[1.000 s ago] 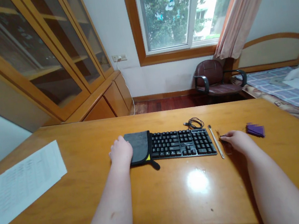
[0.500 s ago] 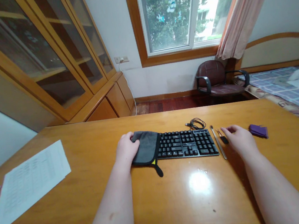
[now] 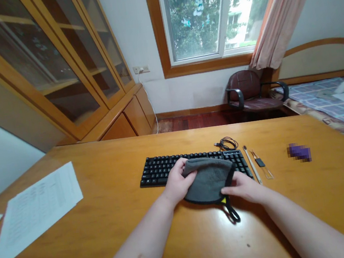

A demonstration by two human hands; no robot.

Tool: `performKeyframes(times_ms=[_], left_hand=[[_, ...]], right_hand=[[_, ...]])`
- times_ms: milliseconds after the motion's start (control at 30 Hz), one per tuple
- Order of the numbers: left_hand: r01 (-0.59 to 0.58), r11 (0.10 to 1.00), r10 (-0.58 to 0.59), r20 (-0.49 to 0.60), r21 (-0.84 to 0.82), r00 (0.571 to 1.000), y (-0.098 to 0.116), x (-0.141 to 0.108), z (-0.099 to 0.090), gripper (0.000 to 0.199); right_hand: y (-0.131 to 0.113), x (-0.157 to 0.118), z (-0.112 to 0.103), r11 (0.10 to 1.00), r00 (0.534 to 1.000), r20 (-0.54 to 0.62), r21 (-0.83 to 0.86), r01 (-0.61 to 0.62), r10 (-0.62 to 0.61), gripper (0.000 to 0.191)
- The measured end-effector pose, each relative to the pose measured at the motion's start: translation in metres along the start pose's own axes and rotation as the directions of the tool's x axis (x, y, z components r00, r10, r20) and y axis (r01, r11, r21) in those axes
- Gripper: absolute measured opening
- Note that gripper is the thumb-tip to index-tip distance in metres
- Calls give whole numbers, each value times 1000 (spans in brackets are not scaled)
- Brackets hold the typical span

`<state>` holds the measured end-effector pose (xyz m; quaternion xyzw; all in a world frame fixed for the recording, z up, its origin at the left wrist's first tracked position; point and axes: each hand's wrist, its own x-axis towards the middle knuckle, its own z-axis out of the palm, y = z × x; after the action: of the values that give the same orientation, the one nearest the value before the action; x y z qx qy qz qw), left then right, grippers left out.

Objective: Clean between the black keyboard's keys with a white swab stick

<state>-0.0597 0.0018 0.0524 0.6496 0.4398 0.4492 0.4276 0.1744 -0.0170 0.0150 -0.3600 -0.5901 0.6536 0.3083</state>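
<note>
Now, from the head view, we hold a dark grey microfibre cloth with black edging (image 3: 208,179) between both hands, over the right half of a black computer keyboard (image 3: 165,171) that lies on the glossy wooden bench (image 3: 125,226). Our left hand (image 3: 177,183) pinches the cloth's left edge, fingers curled closed around it. Our right hand (image 3: 243,187) grips the cloth's lower right corner, thumb on top, just above a black hanging loop (image 3: 233,214) that trails onto the bench beside a small yellow tag. The cloth covers the middle keys, while the keyboard's left part and far row show bare.

Just right of the keyboard lie a thin pale stick tool (image 3: 252,164) and a small wire puller with a black grip (image 3: 260,162), side by side. A coiled black cable (image 3: 226,142) sits behind the keyboard's right end. Further right rests a small purple object (image 3: 298,152), partly blurred. At the bench's left lies a printed white paper sheet (image 3: 36,207).
</note>
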Motion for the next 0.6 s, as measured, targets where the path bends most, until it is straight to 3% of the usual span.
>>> performKeyframes(times_ms=[100, 200, 300, 467, 533, 600], left_hand=[[-7, 1000, 7, -17, 1, 1000, -7, -1, 11, 20], [-18, 999, 17, 19, 47, 1000, -13, -2, 14, 28], [-46, 990, 26, 154, 131, 988, -14, -3, 14, 33], [-171, 910, 87, 231, 377, 969, -13, -2, 10, 21], [-208, 879, 112, 238, 430, 965, -13, -1, 8, 19], [-234, 863, 133, 247, 448, 960, -14, -1, 8, 18]], right_hand=[[-1, 2, -4, 1000, 987, -158, 27, 9, -5, 38], [-10, 2, -13, 998, 921, -386, 8, 60, -52, 41], [-28, -12, -37, 994, 773, -625, -57, 93, -108, 43], [-57, -63, -114, 998, 476, -877, -58, 36, -68, 42], [-56, -81, -144, 999, 416, -908, 38, -12, 40, 38], [-45, -92, -167, 983, 387, -906, 133, -125, 172, 31]])
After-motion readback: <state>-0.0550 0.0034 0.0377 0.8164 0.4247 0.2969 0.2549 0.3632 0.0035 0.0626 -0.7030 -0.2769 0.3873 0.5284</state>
